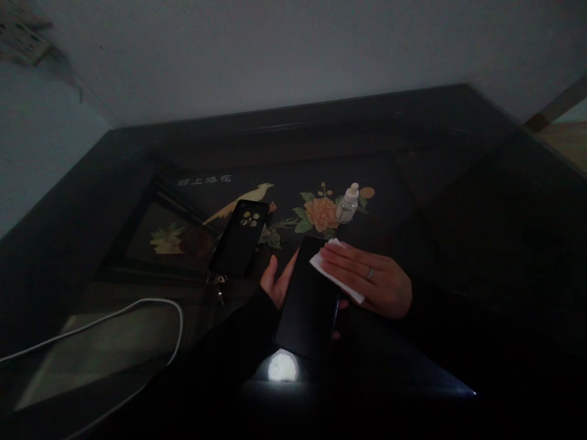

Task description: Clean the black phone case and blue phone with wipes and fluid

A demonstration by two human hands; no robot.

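A black smartphone (pixel 306 305) with a dark screen lies tilted in my left hand (pixel 277 282). The thumb shows at the phone's left side, and fingertips come round its right edge. My right hand (pixel 373 278), with a ring on one finger, presses a folded white tissue (pixel 337 280) against the upper right part of the screen. Its fingers lie flat and together over the tissue. To the left, a black phone case (pixel 237 244) with round camera holes rests on the table, a small metal charm (pixel 221 290) at its lower end.
A small clear dropper bottle (pixel 347 205) with a white top stands beyond my hands. The dark glossy table (pixel 435 183) bears a bird-and-flower picture. A white cable (pixel 137 304) loops across the left side. A pale wall (pixel 284 61) borders the far edge.
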